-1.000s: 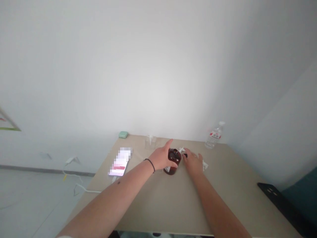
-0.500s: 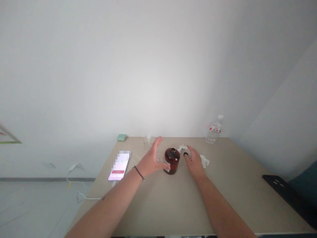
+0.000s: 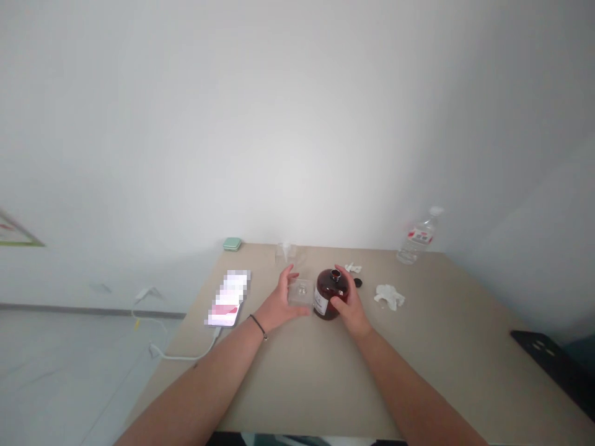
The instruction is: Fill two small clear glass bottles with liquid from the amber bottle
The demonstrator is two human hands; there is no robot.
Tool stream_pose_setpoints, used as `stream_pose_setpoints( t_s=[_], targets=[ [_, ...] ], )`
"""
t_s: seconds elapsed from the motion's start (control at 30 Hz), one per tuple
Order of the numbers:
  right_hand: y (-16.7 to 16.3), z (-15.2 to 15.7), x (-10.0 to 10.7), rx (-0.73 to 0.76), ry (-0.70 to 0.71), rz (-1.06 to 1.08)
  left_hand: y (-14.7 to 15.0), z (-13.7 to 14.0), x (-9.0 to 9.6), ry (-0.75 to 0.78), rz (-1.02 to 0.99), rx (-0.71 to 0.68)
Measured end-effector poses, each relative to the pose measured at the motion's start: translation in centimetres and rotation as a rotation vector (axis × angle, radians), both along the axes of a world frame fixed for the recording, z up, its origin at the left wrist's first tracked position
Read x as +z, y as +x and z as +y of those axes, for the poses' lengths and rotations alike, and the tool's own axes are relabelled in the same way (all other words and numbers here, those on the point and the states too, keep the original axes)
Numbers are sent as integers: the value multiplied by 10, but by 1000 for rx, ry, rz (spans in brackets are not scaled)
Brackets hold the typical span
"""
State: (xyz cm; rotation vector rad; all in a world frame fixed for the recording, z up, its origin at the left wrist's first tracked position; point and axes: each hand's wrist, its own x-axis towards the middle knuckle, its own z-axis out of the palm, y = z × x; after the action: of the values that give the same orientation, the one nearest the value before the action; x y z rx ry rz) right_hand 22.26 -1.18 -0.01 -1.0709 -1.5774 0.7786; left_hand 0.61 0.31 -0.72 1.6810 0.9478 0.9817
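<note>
Right grip (image 3: 355, 311) clasped around rounded, dark-brown, glass-like bottle (image 3: 326, 288), upright, mouth uncovered. Left grip (image 3: 277, 306) spread about clear, squarish container (image 3: 301, 296); contact unclear. Bottle likely weighty, slippery, breakable: best held around broad body.

Brown bottle: here it is, the dark brown bottle (image 3: 329, 288), glossy, round-shouldered, squat, with a short narrow neck!
Bottle mouth: uncapped, and it's facing up.
Bottle label: white, with dark print too small to read, sitting low on the left of the front.
Bottle pose: close to upright, clasped around its right side, partly covered there; whether the base touches the surface, can't tell.
Clear container: and just left of the bottle, a see-through, squarish container (image 3: 298, 296), colourless, faint against the beige.
Container detail: a small rounded clear shape shows toward its back.
Gap: the two sit side by side, contact unclear.
</note>
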Motion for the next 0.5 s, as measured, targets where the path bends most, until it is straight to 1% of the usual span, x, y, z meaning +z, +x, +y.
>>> stream_pose_setpoints(
  t_s=[0.1, 0.2, 0.27, 0.37, 0.5],
  targets=[
    [-2, 2, -6, -68, -7, -41, 1, -3, 8, -28, 69, 28],
    [-5, 3, -9, -170, -52, -85, 1, -5, 13, -2, 118, 79],
    [-6, 2, -7, -219, -51, -107, 1, -6, 14, 12, 129, 79],
    [-7, -2, -1, -224, 21, -97, -1, -7, 15, 23, 133, 65],
    [0, -7, 11, -154, 53, -106, -5, -10, 17, 56, 112, 81]
  ],
)
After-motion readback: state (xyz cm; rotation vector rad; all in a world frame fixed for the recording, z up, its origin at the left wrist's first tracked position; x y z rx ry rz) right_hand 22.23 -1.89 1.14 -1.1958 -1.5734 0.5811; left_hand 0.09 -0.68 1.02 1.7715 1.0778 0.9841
